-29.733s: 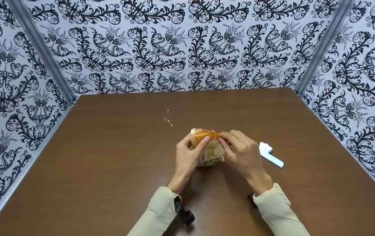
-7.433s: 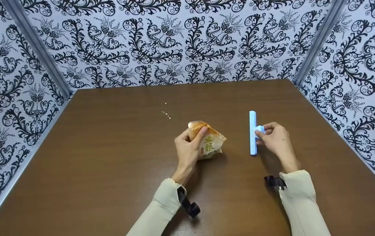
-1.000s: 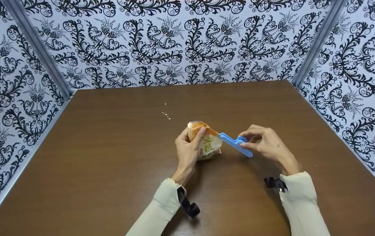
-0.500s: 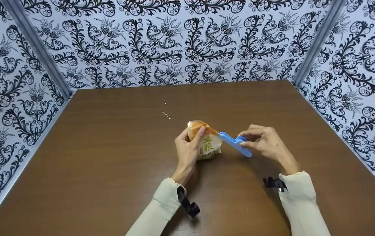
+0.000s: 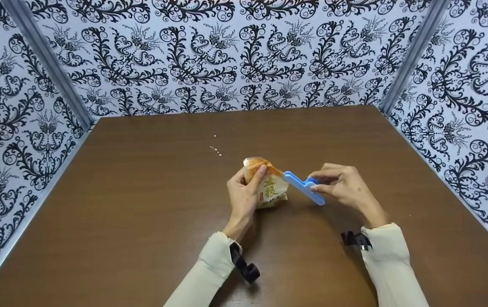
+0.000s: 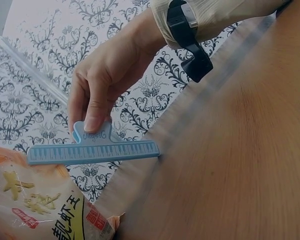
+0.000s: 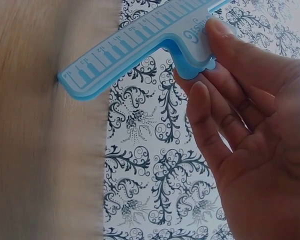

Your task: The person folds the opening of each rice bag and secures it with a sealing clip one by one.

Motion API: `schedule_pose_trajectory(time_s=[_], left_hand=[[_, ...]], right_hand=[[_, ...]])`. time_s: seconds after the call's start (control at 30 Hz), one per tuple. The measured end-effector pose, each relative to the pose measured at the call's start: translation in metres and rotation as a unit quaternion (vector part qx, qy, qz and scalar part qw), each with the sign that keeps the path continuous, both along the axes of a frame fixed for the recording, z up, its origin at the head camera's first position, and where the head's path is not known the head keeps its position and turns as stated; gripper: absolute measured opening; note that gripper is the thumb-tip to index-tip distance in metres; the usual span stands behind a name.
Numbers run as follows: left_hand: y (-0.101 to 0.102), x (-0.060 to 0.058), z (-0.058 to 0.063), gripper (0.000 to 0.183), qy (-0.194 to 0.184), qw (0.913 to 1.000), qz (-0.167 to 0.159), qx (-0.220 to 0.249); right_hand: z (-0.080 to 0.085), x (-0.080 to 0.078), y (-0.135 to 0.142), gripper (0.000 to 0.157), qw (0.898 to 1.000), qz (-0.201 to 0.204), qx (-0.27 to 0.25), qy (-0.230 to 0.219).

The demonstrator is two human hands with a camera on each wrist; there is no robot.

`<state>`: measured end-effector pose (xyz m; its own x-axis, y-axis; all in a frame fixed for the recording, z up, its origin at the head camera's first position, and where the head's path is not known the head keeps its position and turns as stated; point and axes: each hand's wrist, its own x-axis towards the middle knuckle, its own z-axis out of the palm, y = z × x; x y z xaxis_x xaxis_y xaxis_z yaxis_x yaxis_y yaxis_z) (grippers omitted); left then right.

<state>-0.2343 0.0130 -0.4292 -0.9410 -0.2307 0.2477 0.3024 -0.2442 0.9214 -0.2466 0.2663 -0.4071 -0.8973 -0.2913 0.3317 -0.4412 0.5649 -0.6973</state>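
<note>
My left hand (image 5: pixel 244 192) grips the top of an orange and cream snack bag (image 5: pixel 271 189), its thumb on the front of the folded edge. The bag's printed front faces the left wrist camera. In my right hand (image 5: pixel 346 185) is a long light blue bag clip (image 5: pixel 303 187), pinched at its handle tabs between thumb and fingers. Piano-key marks and the word "Music" show on the clip in both wrist views. One end of the clip overlaps the bag's folded orange top edge (image 6: pixel 5 151), while the other end points down to the right.
Both hands are over a brown wooden table (image 5: pixel 141 204). Some small white crumbs (image 5: pixel 216 150) lie beyond the bag. Patterned panels (image 5: pixel 201 55) stand along the back and sides. A black strap with a camera (image 5: pixel 244 264) sits on the left wrist.
Since the oldest frame, the right hand has left the bag and picked the clip up from the table at right. It then brought the clip to the bag's edge; the last second shows slight leftward drift.
</note>
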Motion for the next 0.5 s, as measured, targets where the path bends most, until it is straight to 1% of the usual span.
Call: schedule_pose_trajectory(time_s=[0.17, 0.27, 0.4, 0.5], left_hand=[[0.0003, -0.0007, -0.0008, 0.015, 0.001, 1.0, -0.002, 0.004], [0.0002, -0.0006, -0.0013, 0.021, 0.003, 1.0, 0.0, 0.007], [-0.0004, -0.0005, -0.0008, 0.023, 0.003, 1.0, 0.002, 0.007], [-0.0007, -0.0006, -0.001, 0.016, -0.003, 1.0, -0.001, 0.002]], right_hand=[[-0.0003, 0.0004, -0.0008, 0.023, 1.0, -0.004, 0.004, 0.002], [-0.0008, 0.0008, -0.0016, 0.022, 1.0, -0.004, -0.002, 0.003], [-0.0017, 0.0014, -0.0025, 0.02, 1.0, -0.007, -0.014, 0.0], [-0.0019, 0.0018, -0.0032, 0.02, 1.0, -0.009, -0.015, 0.0]])
